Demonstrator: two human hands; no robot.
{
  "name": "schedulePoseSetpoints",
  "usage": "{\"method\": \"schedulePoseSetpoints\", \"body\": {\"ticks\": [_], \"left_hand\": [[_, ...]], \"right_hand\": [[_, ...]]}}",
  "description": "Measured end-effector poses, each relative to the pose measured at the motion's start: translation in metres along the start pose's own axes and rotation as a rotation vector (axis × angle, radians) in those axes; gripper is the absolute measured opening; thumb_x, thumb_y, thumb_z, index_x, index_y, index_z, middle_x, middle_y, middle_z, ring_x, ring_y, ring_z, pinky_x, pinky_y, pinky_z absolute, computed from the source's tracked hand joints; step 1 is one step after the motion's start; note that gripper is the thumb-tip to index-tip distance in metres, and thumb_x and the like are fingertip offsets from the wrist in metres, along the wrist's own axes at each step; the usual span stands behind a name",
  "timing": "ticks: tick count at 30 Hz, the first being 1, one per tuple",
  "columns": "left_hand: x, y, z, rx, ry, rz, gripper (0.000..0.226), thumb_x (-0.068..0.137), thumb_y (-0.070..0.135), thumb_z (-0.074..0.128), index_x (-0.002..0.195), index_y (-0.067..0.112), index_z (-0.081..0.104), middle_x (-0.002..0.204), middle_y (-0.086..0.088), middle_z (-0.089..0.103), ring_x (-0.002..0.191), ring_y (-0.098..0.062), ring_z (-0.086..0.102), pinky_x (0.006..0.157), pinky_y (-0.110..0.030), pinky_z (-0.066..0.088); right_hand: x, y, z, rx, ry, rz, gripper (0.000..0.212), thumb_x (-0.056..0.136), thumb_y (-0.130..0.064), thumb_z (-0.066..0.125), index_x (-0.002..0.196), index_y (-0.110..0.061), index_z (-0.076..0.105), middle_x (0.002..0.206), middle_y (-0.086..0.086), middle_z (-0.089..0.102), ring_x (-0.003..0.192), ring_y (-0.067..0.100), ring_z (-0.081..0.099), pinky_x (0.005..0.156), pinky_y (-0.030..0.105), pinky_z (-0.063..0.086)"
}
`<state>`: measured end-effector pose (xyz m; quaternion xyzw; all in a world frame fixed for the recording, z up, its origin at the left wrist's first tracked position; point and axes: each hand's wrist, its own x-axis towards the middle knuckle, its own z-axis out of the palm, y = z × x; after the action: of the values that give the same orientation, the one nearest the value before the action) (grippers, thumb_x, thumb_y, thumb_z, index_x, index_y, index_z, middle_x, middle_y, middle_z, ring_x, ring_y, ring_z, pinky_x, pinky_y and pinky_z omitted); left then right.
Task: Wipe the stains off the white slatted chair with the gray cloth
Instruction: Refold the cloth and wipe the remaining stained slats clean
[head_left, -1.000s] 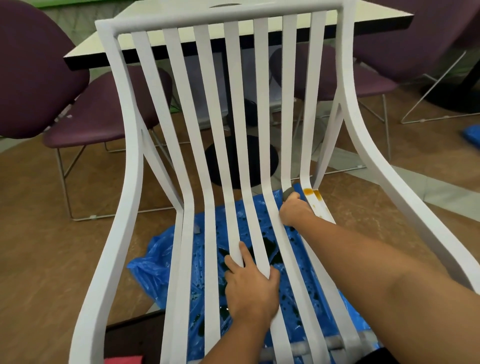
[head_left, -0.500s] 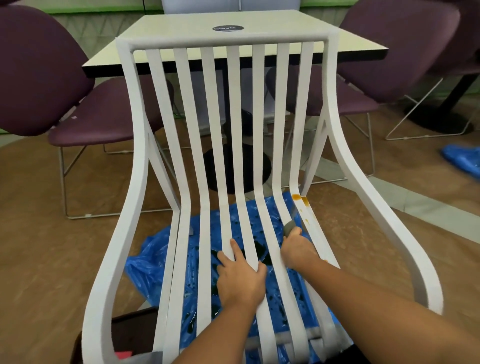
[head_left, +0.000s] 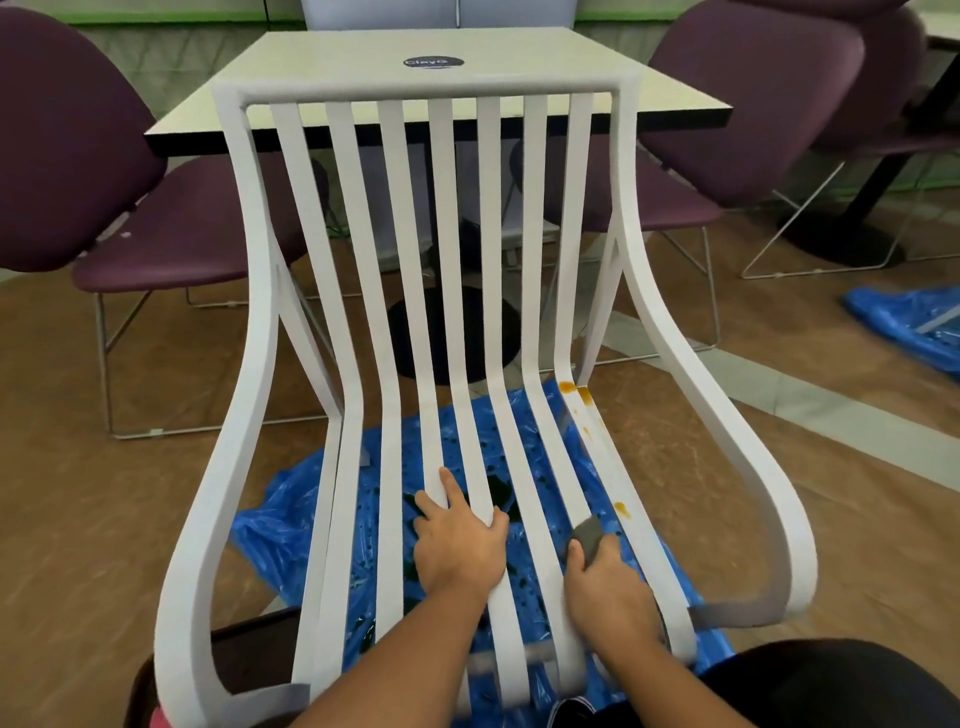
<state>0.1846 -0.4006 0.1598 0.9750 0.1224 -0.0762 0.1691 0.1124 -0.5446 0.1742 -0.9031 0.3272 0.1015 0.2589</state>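
The white slatted chair (head_left: 441, 260) stands right in front of me, its seat slats running toward me. Orange-brown stains (head_left: 576, 397) mark the rightmost seat slat at its bend, with smaller spots (head_left: 621, 509) nearer to me. My right hand (head_left: 608, 587) grips the gray cloth (head_left: 589, 535) and presses it on that right slat, just below the nearer spots. My left hand (head_left: 460, 540) rests on the middle slats with fingers curled over their edges.
A blue plastic sheet (head_left: 291, 519) with dark drops lies on the brown floor under the seat. A pale table (head_left: 426, 67) stands behind the chair, purple chairs (head_left: 67, 171) at both sides. Another blue sheet (head_left: 914, 322) lies at the right.
My right hand has slid the cloth along the right slat toward me, away from the stain at the bend. The view has drawn back and tilted up; the left hand stays on the middle slats.
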Motion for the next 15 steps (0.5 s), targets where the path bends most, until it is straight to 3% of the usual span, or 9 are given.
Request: {"method": "schedulePoseSetpoints", "body": {"ticks": [5, 8, 12, 15], "left_hand": [[0.0, -0.002, 0.0, -0.015, -0.015, 0.003, 0.094, 0.087, 0.073, 0.038, 0.159, 0.029, -0.003, 0.155, -0.018, 0.02, 0.122, -0.035, 0.048, 0.074, -0.041, 0.055], [0.0, -0.003, 0.001, -0.038, -0.013, 0.006, 0.093, 0.088, 0.073, 0.039, 0.159, 0.03, -0.002, 0.155, -0.018, 0.021, 0.123, -0.036, 0.048, 0.077, -0.043, 0.057], [0.0, -0.003, 0.001, -0.059, -0.001, 0.011, 0.093, 0.086, 0.074, 0.038, 0.159, 0.03, -0.001, 0.154, -0.018, 0.022, 0.118, -0.035, 0.052, 0.081, -0.044, 0.058], [-0.001, -0.004, 0.002, -0.068, -0.003, 0.018, 0.091, 0.087, 0.073, 0.039, 0.159, 0.03, 0.001, 0.155, -0.02, 0.02, 0.119, -0.035, 0.052, 0.085, -0.044, 0.057]], "right_hand": [[-0.036, 0.017, -0.001, 0.093, 0.087, 0.068, 0.036, 0.1, -0.055, 0.035, 0.091, -0.021, 0.043, 0.069, -0.002, 0.052, 0.068, 0.024, 0.049, 0.067, 0.038, 0.039], [-0.047, 0.023, 0.008, 0.196, 0.215, 0.072, 0.034, 0.1, -0.051, 0.043, 0.082, -0.022, 0.044, 0.065, -0.003, 0.051, 0.066, 0.024, 0.048, 0.065, 0.038, 0.038], [-0.042, 0.024, 0.011, 0.158, 0.233, 0.066, 0.035, 0.1, -0.052, 0.038, 0.085, -0.022, 0.045, 0.065, -0.002, 0.052, 0.065, 0.024, 0.05, 0.064, 0.037, 0.042], [-0.027, 0.02, 0.009, 0.04, 0.151, 0.043, 0.041, 0.101, -0.056, 0.025, 0.102, -0.022, 0.049, 0.079, 0.001, 0.061, 0.075, 0.026, 0.054, 0.067, 0.037, 0.041]]}}
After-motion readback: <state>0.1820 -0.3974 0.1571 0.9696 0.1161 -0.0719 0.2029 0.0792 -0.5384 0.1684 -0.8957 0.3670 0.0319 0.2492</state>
